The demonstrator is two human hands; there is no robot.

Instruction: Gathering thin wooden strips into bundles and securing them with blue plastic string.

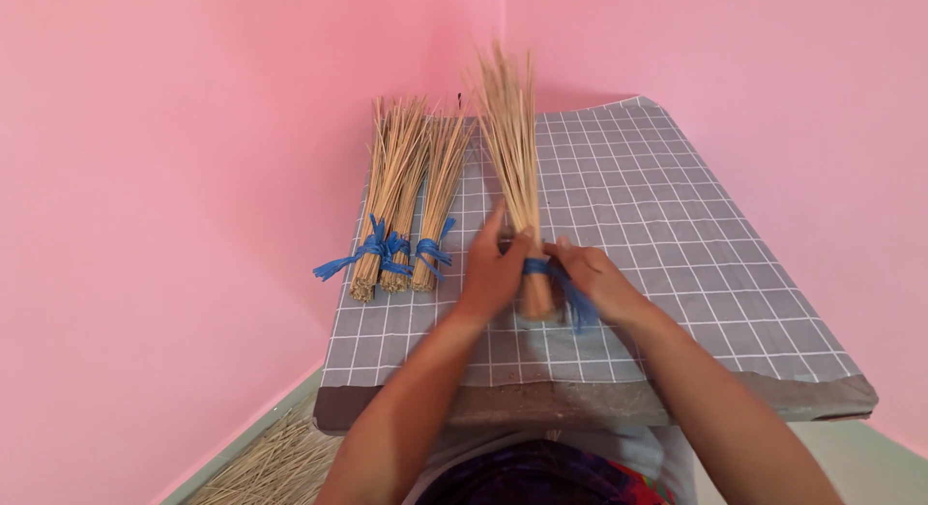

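Both hands meet over a bundle of thin straw sticks [512,147] that lies lengthwise on a table covered with a grey checked cloth [677,244]. The left hand [493,273] is closed around the bundle near its lower end, thumb on top, and hides the sticks beneath the palm. The right hand [594,278] pinches a blue string [553,273] wound round the same end; its loose tail is blurred, so any knot cannot be made out. The bundle's cut end shows only partly between the hands. Just left lie three tied bundles [406,196] side by side, touching, each bound with blue string. More loose sticks [275,466] lie on the floor, cut off by the picture's lower edge.
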